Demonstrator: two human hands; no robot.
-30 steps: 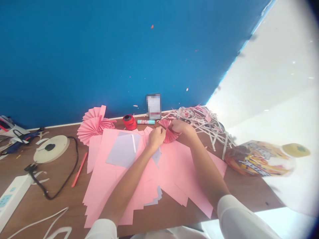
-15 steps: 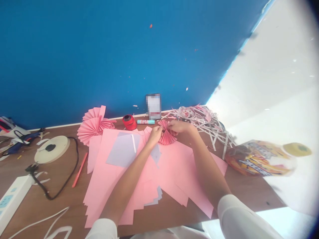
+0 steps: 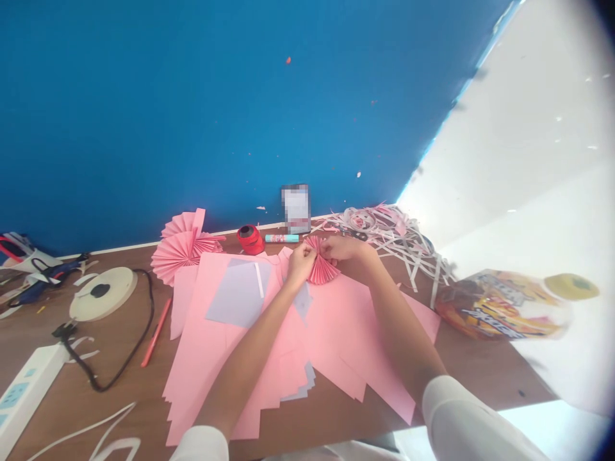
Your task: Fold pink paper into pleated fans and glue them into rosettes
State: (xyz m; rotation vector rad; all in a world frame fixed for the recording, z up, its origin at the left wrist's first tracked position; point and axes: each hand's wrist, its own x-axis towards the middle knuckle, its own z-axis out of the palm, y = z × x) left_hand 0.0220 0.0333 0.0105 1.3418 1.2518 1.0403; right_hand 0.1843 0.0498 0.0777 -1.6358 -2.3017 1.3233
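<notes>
Both my hands pinch a small pleated pink paper fan [image 3: 321, 266] near the far side of the wooden table [image 3: 120, 378]. My left hand [image 3: 302, 261] grips its left side with fingers closed. My right hand [image 3: 342, 247] pinches its top right edge. Under my forearms lies a spread of pink paper sheets [image 3: 336, 333], with a pale lilac sheet [image 3: 235, 294] on top at the left.
Finished pink fans [image 3: 180, 246] lie by the blue wall, with a red thread spool [image 3: 250, 238] and a glue stick [image 3: 282, 238]. A tape roll [image 3: 100, 293], black cord [image 3: 129, 346], power strip [image 3: 24, 390] and pink pen [image 3: 156, 331] are left. Paper strips [image 3: 394, 237] and a snack bag [image 3: 500, 307] are right.
My hands shifted slightly on the small fan, which has turned a little and opened downwards. The view moved a bit.
</notes>
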